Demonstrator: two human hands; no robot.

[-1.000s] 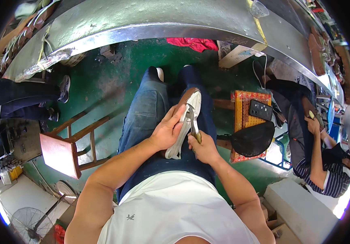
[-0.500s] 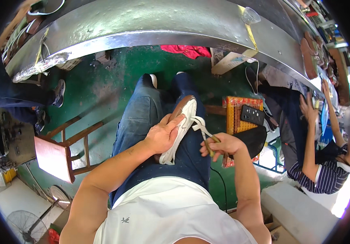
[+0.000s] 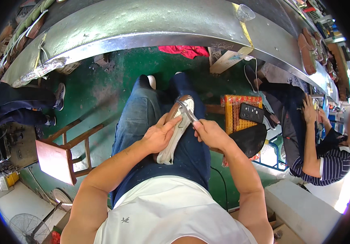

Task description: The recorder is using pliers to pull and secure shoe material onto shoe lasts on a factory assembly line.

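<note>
A shoe [image 3: 174, 142] with a white upper and brown edging lies lengthwise over my thighs, its toe pointing away from me. My left hand [image 3: 160, 134] is closed round its left side, with the thumb across the upper. In my right hand [image 3: 209, 132] is a pair of metal pincers [image 3: 190, 115], gripped by the handles, which the fingers mostly hide. The pincers' curved head rests at the toe end of the shoe; whether its jaws pinch the material cannot be made out.
A metal-topped bench [image 3: 142, 20] runs ahead, with a plastic cup [image 3: 245, 13] and brown shoes [image 3: 306, 53] on it. A wooden stool [image 3: 55, 158] stands left. On a beaded seat [image 3: 234, 116] at right lies a black phone [image 3: 251, 113]. A co-worker [image 3: 325, 166] sits beyond it.
My right hand has swung the pincers up and left, from beside the shoe onto its toe. The white loop by the toe no longer shows. My left hand keeps its hold.
</note>
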